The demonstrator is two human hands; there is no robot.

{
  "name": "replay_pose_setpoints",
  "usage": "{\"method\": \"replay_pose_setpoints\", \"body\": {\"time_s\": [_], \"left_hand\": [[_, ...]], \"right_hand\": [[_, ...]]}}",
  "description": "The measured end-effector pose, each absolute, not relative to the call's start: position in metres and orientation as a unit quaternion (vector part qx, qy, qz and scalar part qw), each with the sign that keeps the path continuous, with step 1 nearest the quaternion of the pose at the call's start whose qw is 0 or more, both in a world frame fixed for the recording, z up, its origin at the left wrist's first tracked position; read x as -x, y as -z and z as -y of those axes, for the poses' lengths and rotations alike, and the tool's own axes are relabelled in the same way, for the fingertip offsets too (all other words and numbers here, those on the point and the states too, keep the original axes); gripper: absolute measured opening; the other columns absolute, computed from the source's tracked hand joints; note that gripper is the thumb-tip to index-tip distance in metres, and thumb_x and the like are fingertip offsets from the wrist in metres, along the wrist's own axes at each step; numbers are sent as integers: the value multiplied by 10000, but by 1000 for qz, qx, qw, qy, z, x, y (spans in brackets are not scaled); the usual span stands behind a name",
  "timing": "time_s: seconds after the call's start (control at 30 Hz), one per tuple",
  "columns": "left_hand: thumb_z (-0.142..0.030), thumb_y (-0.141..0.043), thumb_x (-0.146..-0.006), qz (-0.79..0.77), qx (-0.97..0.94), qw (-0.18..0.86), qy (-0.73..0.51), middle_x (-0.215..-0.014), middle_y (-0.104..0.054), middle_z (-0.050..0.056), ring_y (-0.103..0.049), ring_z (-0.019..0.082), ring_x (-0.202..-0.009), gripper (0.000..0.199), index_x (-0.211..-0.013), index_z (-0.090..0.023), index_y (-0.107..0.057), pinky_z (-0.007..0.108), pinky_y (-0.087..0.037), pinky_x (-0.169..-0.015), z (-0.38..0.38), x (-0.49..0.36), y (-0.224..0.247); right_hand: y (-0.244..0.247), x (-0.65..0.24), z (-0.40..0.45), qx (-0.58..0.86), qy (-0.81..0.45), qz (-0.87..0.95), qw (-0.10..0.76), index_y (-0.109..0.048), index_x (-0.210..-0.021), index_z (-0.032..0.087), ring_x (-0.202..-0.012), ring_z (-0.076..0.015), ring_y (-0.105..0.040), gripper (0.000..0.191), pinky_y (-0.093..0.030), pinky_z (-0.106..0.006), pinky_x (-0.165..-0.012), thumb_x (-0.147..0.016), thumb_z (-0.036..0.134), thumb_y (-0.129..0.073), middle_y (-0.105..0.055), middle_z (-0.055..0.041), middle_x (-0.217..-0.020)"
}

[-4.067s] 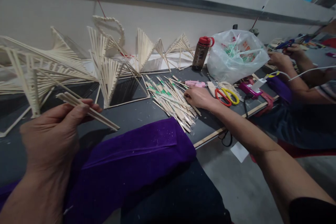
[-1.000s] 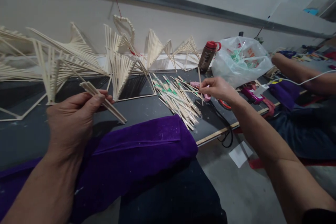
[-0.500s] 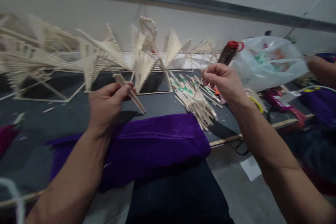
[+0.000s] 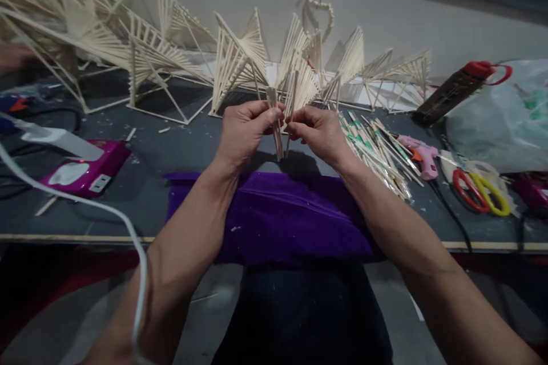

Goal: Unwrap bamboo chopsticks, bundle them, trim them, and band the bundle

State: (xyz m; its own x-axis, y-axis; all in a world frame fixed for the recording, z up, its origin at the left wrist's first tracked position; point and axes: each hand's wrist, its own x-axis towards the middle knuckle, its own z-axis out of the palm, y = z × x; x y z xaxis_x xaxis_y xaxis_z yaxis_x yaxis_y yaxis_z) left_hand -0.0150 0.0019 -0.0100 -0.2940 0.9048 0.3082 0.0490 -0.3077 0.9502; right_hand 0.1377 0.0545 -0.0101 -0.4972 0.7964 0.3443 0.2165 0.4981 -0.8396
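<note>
Pinches a stick bundle in left hand, pinches one thin stick in right hand, not yet together; leaves plenty in the stick pile.

From my end I make out pale cream held sticks, purple cloth flecked with white, a dark grey table, a pile of pale sticks patched with green, a pink glue gun, red-and-yellow scissors, a red-capped brown bottle and a magenta socket box
</note>
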Motion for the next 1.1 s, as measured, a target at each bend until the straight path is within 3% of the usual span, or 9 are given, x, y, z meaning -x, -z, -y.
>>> {"method": "replay_pose_setpoints", "body": {"time_s": [0.67,1.1], "left_hand": [[-424,-717,-733,-486,-548,288,-617,-808,-668,24,-650,161,-738,280,-853,-173,-752,291,-570,-658,-4,15,17],[-429,-702,-739,-477,-582,296,-589,-807,-648,32,-618,155,-746,291,-881,-183,-765,285,-548,-677,-6,21,15]], "right_hand": [[31,-140,-54,256,-347,802,413,-708,-853,157,-670,-115,-611,106,-457,-240,-647,-810,193,-617,-691,0,-744],[33,-138,-60,237,-444,766,401,-730,-817,149,-593,-112,-597,143,-460,-237,-594,-780,246,-631,-670,3,-669]]}}
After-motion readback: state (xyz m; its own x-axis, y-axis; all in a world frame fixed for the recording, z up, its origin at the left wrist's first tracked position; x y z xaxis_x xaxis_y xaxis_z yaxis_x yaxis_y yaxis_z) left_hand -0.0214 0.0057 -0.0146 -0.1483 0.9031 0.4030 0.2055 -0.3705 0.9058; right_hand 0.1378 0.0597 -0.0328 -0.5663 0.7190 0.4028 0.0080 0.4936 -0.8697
